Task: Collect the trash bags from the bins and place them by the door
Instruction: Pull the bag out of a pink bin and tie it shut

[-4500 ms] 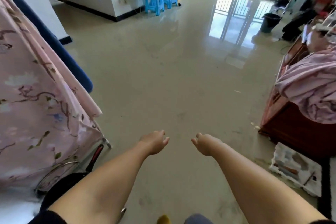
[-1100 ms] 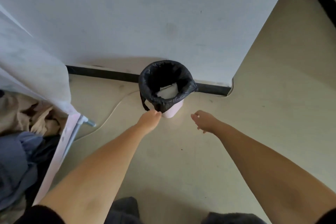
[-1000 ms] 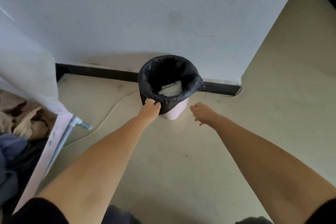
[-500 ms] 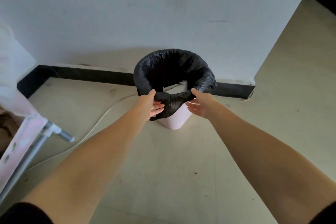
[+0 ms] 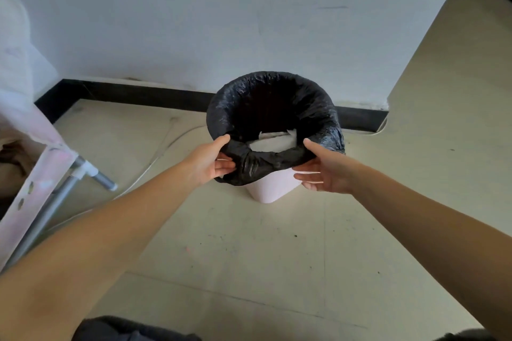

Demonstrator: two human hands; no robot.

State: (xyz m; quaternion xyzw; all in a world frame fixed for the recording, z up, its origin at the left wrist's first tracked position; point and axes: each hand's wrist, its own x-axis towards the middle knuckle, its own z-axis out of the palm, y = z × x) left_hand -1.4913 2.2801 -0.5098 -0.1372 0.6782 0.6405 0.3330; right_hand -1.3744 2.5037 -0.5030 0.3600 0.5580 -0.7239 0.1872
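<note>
Plainly, the pale matte floor point(image 5: 249, 257) offers little grip, so the small light pink plastic bin point(image 5: 270, 188) standing by the white wall point(image 5: 194, 22) could tip or lift along if its thin, crinkly, glossy black trash bag point(image 5: 277, 108), folded over the round rim, snags; that film might tear under a sharp pull; left hand point(image 5: 206, 163) and right hand point(image 5: 322, 171) each pinch the near rolled edge, thumbs above; white crumpled paper point(image 5: 273, 141) could spill.
</note>
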